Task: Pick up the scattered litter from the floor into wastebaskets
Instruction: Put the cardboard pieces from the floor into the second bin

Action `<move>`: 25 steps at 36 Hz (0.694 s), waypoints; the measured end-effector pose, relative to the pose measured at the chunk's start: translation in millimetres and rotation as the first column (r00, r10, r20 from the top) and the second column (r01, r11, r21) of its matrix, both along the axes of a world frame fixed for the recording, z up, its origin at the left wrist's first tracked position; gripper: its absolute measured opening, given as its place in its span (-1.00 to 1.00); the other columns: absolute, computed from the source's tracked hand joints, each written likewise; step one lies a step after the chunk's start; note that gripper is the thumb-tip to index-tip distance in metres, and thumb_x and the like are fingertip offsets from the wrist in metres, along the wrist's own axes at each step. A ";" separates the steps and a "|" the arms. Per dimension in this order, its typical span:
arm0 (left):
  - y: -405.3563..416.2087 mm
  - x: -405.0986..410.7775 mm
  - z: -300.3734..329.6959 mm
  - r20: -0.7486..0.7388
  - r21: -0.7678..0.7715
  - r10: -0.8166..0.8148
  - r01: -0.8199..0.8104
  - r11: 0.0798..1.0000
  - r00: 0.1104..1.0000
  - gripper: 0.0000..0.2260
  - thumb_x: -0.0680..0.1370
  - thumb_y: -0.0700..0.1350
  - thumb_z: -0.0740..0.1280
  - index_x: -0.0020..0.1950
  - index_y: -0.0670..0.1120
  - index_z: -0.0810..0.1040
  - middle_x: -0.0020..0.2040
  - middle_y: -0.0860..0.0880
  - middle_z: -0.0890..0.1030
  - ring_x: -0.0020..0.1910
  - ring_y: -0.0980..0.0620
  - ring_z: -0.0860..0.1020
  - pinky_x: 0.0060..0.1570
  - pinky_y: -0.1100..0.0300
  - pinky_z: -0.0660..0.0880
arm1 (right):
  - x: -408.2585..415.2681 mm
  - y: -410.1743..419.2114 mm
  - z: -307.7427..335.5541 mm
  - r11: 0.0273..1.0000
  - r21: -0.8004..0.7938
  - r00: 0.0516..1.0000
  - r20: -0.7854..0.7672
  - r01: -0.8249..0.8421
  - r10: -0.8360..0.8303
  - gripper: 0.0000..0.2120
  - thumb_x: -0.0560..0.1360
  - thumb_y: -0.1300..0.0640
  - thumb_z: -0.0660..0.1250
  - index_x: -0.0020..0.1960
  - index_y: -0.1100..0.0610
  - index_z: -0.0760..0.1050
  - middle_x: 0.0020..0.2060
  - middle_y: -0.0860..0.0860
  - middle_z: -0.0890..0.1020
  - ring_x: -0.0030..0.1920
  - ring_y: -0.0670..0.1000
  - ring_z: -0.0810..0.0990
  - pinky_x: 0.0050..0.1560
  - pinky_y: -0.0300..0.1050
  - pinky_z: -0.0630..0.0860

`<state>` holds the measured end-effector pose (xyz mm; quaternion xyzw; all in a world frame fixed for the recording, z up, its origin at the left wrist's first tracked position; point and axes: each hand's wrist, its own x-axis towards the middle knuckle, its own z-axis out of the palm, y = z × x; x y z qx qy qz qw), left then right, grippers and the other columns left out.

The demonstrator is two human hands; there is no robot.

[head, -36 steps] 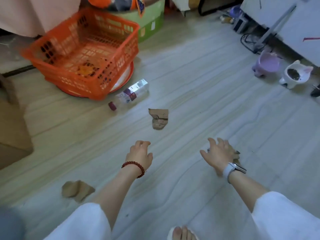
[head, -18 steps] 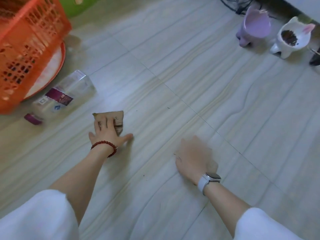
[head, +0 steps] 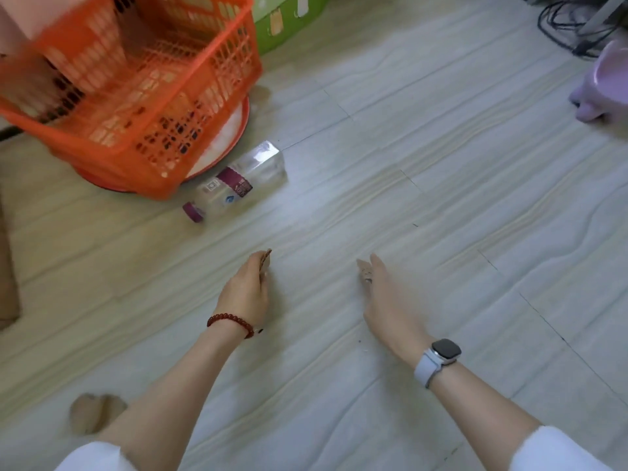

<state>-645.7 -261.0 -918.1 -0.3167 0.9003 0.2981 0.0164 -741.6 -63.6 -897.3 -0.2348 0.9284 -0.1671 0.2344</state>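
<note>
Bottle (head: pixel 238 183) beside orange basket (head: pixel 136 79), brown scrap (head: pixel 93 411) by left arm

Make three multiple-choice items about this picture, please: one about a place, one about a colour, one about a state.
1. Where does the bottle lie?
A. inside the basket
B. on the floor beside the basket
C. in the right hand

2. What colour is the basket?
A. orange
B. blue
C. black

3. What does the left hand do?
A. lies flat and empty
B. holds the bottle
C. grips a cardboard scrap

Answers: 1 B, the bottle lies on its side on the tiles next to the basket. 2 A, its plastic grid is orange. 3 C, the scrap sticks out above the curled fingers.
</note>
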 end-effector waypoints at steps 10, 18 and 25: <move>-92.3 159.8 63.5 -0.143 -0.138 0.434 -0.452 0.881 0.889 -0.79 0.58 -0.21 0.17 0.20 -0.21 0.35 0.03 -0.22 0.56 -0.07 -0.26 0.52 -0.24 0.09 0.31 | 86.8 -145.5 41.1 0.869 -0.308 0.856 0.229 -0.387 0.463 -0.71 0.54 0.08 0.24 0.20 0.19 0.36 0.01 0.15 0.58 0.04 0.15 0.53 -0.08 -0.06 0.43; -104.0 274.3 70.3 -0.039 -0.323 0.506 -0.490 0.809 0.862 -0.83 0.57 -0.20 0.16 0.13 -0.18 0.43 0.05 -0.13 0.47 -0.14 -0.17 0.50 -0.30 0.04 0.43 | 212.8 -238.8 -0.5 0.550 -0.185 0.464 0.362 -0.814 0.809 -0.72 0.53 0.09 0.25 0.11 0.29 0.41 0.11 0.21 0.50 0.18 0.20 0.43 0.06 0.03 0.43; -82.2 327.1 57.7 -0.047 -0.290 0.594 -0.581 0.761 0.803 -0.88 0.50 -0.33 0.23 0.02 -0.24 0.49 0.00 -0.21 0.51 -0.16 -0.25 0.53 -0.33 0.00 0.40 | 259.0 -265.8 -35.6 0.389 -0.039 0.365 0.270 -0.920 0.891 -0.59 0.53 0.16 0.20 0.36 0.20 0.29 0.51 0.12 -0.01 0.49 0.17 -0.05 0.41 0.12 0.18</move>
